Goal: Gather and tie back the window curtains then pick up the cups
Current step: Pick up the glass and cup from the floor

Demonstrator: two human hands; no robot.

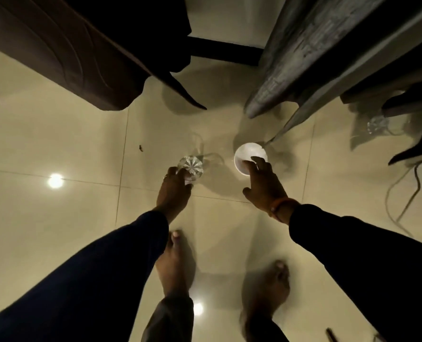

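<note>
I look straight down at a glossy tiled floor. A clear cut-glass cup stands on the floor, and my left hand grips its near side with curled fingers. To its right stands a white cup. My right hand reaches over its near rim, fingertips curled onto the edge and thumb spread apart. A second clear glass stands on the floor at the far right, beside dark furniture legs. The grey curtain hangs down at the upper right, its hem just above the white cup.
A dark sofa fills the upper left, one leg jutting toward the middle. Cables trail over the floor at the right. My bare feet stand below the hands. A small dark speck lies left of the glass.
</note>
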